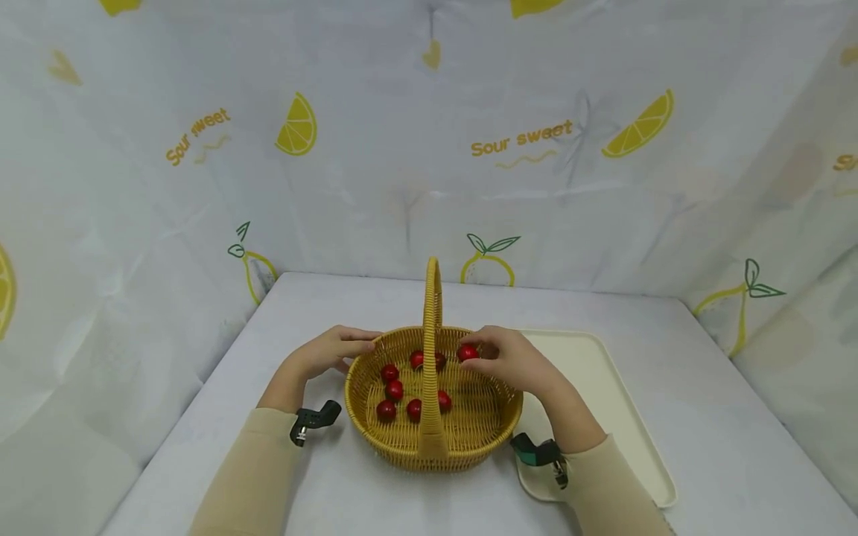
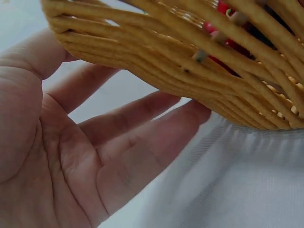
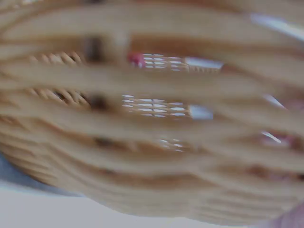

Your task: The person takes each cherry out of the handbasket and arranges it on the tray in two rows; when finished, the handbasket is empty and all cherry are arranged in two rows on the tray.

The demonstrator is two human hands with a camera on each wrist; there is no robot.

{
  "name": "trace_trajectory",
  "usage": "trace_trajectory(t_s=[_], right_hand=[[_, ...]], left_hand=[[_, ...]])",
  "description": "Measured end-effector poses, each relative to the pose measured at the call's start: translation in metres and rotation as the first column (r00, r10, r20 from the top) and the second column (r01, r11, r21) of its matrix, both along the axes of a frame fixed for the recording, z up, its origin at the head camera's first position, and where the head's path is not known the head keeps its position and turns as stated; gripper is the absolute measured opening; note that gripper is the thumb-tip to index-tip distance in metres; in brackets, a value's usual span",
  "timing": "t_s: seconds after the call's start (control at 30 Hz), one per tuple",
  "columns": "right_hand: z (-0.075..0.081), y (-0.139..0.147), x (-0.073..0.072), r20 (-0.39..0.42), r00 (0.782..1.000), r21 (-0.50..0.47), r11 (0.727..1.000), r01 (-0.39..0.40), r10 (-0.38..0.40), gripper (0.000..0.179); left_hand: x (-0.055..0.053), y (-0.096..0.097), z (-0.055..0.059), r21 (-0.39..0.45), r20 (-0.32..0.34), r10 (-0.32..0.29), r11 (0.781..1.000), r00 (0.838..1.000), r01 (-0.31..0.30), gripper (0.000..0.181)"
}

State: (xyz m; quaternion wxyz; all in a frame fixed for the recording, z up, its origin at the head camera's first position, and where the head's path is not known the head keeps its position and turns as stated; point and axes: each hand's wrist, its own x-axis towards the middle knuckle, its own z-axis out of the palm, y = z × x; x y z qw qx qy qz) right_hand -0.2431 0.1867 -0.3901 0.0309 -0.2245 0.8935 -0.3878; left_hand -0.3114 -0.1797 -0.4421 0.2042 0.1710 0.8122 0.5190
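Note:
A yellow-brown wicker basket [image 1: 375, 435] with a tall arched handle [image 1: 432, 357] stands in the middle of the table. Inside it lie several small, glossy, round red fruits [image 1: 394, 391]. My right hand [image 1: 512, 359] reaches over the right rim and pinches one small red fruit [image 1: 468, 353] between thumb and fingers. At the left rim is my left hand [image 1: 335, 348], its fingers nearly straight against the outside; the left wrist view shows the open palm [image 2: 61, 156] beside the woven wall [image 2: 142, 52]. Blurred weave [image 3: 142, 128] fills the right wrist view, hiding most of the right hand.
A cream tray [image 1: 590, 372] lies on the right, partly under the right forearm. The white table [image 1: 362, 506] meets a lemon-printed curtain [image 1: 375, 186] at the back and sides. Each wrist carries a small black camera mount [image 1: 315, 418].

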Motion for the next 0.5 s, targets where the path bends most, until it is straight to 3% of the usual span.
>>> trace_trajectory(t_s=[0.3, 0.5], right_hand=[[0.009, 0.018, -0.007, -0.008, 0.984, -0.129, 0.976, 0.176, -0.179, 0.039], [0.001, 0.032, -0.017, -0.05, 0.946, -0.223, 0.927, 0.301, -0.319, 0.045]], left_hand=[[-0.002, 0.003, -0.003, 0.036, -0.028, 0.016, 0.999, 0.999, -0.015, 0.044], [-0.005, 0.0, -0.008, 0.058, -0.066, 0.054, 0.997, 0.996, -0.05, 0.043]])
